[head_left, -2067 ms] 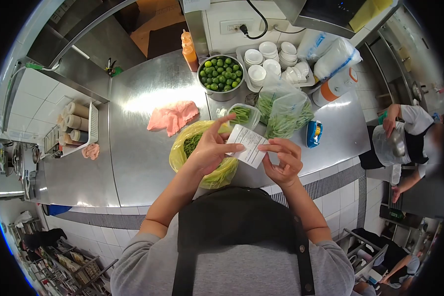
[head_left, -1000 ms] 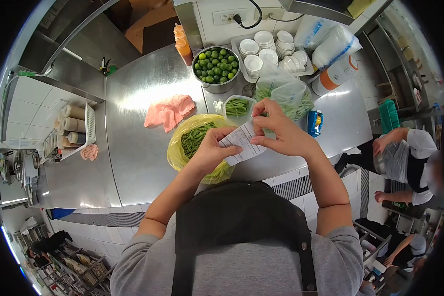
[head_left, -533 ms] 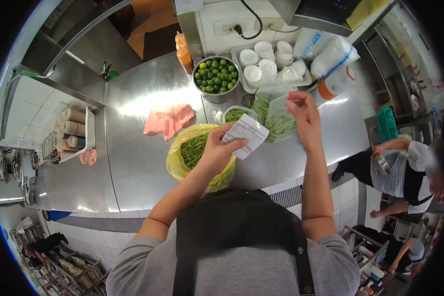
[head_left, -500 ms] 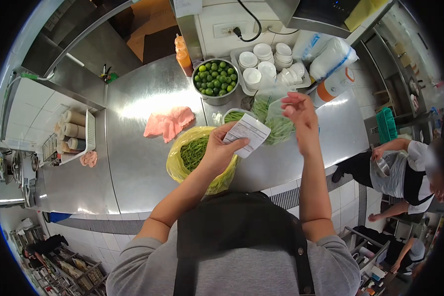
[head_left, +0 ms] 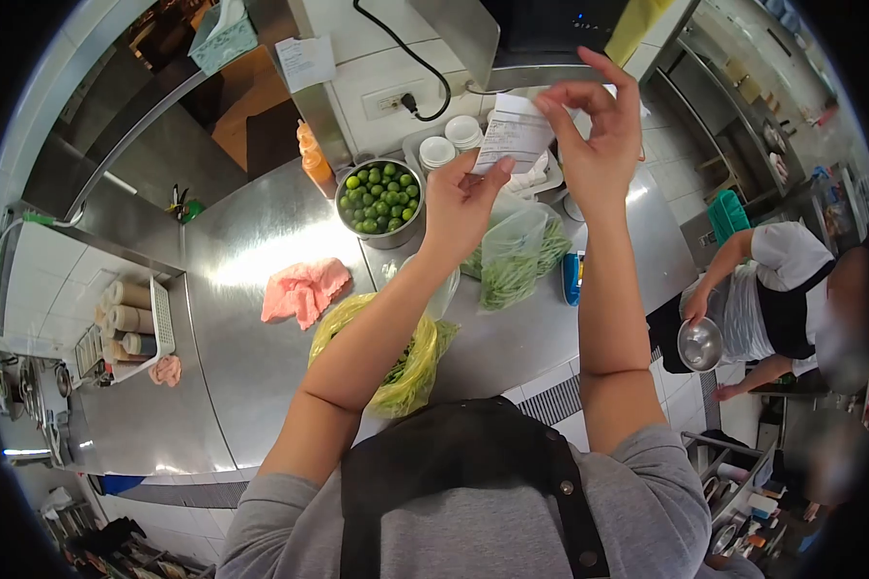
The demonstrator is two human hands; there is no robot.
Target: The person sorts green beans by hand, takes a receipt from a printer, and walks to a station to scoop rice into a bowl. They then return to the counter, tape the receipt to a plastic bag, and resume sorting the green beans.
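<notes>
A small printed paper slip (head_left: 515,133) is raised above the back of the counter, in front of stacked white dishes. My left hand (head_left: 462,210) grips its lower left edge between thumb and fingers. At its upper right corner, my right hand (head_left: 599,145) pinches with thumb and index finger, the other fingers curled loosely. Below lies a clear plastic bag (head_left: 521,256) of cut green beans. A yellow plastic bag (head_left: 410,381) with more green beans is partly hidden by my left forearm.
On the steel counter (head_left: 251,386) stand a metal bowl (head_left: 396,236) of green limes (head_left: 381,198), an orange sauce bottle (head_left: 316,166), a pink cloth (head_left: 304,291) and a blue packet (head_left: 573,278). A co-worker at the right holds a steel bowl (head_left: 700,344).
Both hands have risen with the slip toward the back wall. My right hand, apart from the slip before, now pinches its corner. The co-worker's bowl has moved, and my view has shifted.
</notes>
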